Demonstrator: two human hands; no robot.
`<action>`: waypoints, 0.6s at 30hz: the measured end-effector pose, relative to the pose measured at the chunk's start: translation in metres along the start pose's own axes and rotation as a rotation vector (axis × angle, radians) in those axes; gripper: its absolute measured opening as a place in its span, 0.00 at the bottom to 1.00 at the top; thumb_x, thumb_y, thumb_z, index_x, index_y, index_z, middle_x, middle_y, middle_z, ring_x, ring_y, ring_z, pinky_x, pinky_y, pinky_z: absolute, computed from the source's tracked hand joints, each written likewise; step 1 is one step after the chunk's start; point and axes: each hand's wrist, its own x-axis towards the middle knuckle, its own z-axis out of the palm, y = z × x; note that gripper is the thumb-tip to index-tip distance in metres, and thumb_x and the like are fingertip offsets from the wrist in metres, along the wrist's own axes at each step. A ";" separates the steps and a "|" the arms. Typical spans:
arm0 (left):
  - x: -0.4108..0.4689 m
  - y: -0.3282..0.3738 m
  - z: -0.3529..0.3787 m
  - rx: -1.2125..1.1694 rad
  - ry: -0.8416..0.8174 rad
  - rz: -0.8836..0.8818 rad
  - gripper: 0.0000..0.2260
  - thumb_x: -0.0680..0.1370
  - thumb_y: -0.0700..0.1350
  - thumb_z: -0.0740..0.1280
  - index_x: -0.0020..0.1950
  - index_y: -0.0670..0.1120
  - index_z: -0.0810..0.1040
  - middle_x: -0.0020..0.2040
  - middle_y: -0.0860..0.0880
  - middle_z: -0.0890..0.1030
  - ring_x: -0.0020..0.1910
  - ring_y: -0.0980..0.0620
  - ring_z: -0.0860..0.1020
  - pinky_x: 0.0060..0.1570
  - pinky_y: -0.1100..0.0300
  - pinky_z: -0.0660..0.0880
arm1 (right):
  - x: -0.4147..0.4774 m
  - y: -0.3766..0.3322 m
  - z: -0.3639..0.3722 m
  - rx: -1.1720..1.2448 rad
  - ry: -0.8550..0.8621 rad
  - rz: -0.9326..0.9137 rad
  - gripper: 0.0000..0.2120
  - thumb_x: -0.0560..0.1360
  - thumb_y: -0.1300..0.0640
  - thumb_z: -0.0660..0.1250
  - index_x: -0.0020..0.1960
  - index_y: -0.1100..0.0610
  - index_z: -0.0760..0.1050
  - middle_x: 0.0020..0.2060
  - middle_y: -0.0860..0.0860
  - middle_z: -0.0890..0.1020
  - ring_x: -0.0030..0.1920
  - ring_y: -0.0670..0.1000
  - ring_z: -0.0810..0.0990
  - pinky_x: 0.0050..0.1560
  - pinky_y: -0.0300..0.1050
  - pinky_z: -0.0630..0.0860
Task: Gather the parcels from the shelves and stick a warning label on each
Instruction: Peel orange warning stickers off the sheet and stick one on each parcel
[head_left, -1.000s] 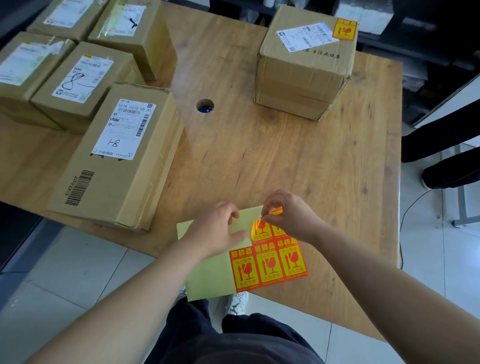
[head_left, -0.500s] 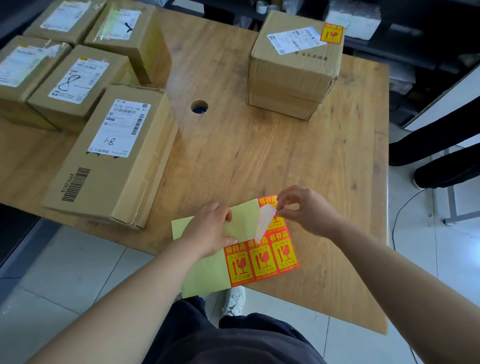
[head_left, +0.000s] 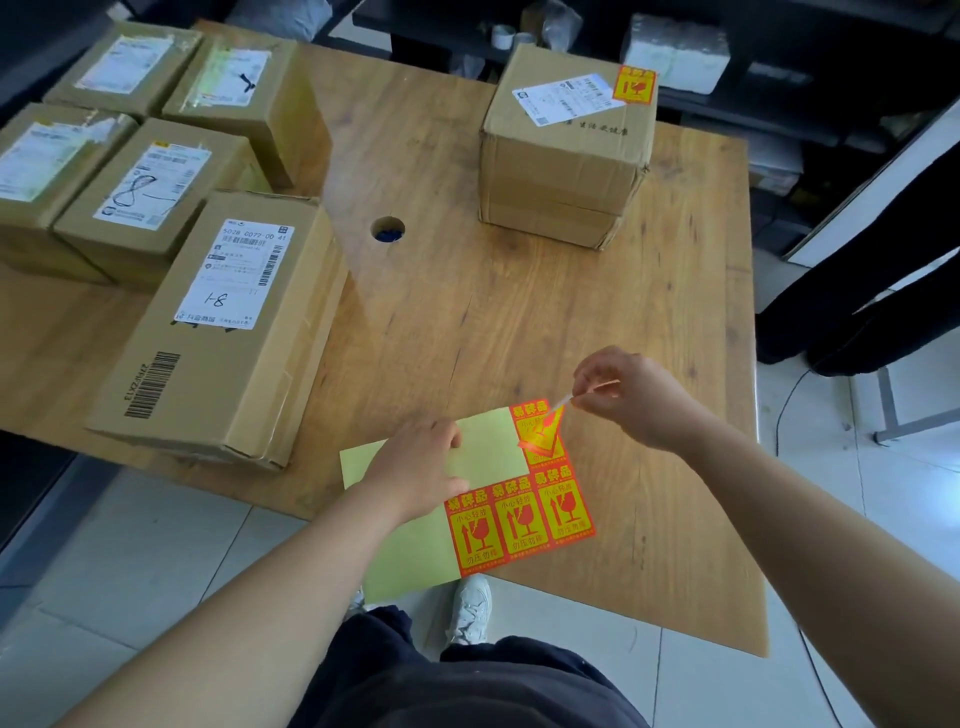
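Nearest you, your left hand (head_left: 415, 467) lies flat with fingers extended, pressing the yellow-green backing sheet (head_left: 493, 441) onto the table (head_left: 519, 322). Just right of that hand, four orange warning labels sit on the sheet: a near row of three (head_left: 519, 519) and a single far-row label (head_left: 530, 410).

Your right hand (head_left: 634, 400) pinches the top corner of a fifth label, the lifted label (head_left: 548, 423), which hangs below and left of the hand. You cannot tell whether its lower tip clings to the sheet.

Beyond your left hand lies the long parcel (head_left: 234, 322), and past it, further left, are four smaller parcels (head_left: 150, 192) packed close together. None of these five shows a warning label on its visible faces.

Far ahead of your right hand, and well apart from it, stands the sixth parcel (head_left: 566, 156). It has an applied label (head_left: 634, 83) at the far right corner of its top, beside a white shipping slip.

Progress, as judged:
- **Gathering:** it looks largely done, with six parcels on the table. The shelves beyond are too dark to check.
- **Labelling:** one parcel of six is finished and five remain.
- **Supply:** five loose labels are in view, four on the sheet and one in your hand, which matches the five bare parcels.
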 end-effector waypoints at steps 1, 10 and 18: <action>0.000 0.004 -0.004 -0.027 0.011 0.008 0.17 0.75 0.52 0.67 0.61 0.46 0.72 0.56 0.50 0.75 0.55 0.51 0.72 0.54 0.57 0.70 | 0.002 -0.004 -0.001 -0.037 -0.020 -0.007 0.09 0.72 0.59 0.72 0.38 0.48 0.76 0.48 0.48 0.78 0.48 0.47 0.79 0.53 0.45 0.77; 0.005 0.050 -0.069 -0.322 0.290 0.066 0.11 0.74 0.53 0.68 0.44 0.45 0.80 0.39 0.51 0.81 0.39 0.52 0.78 0.40 0.55 0.75 | 0.035 -0.074 -0.007 -0.337 -0.079 -0.238 0.01 0.72 0.57 0.71 0.44 0.53 0.81 0.48 0.50 0.79 0.48 0.49 0.78 0.51 0.42 0.73; -0.001 0.025 -0.107 -0.395 0.457 -0.070 0.04 0.75 0.44 0.69 0.42 0.45 0.81 0.33 0.55 0.78 0.33 0.56 0.74 0.32 0.69 0.66 | 0.062 -0.110 0.000 -0.109 0.076 -0.276 0.08 0.72 0.57 0.72 0.50 0.55 0.79 0.46 0.50 0.80 0.44 0.48 0.79 0.49 0.42 0.76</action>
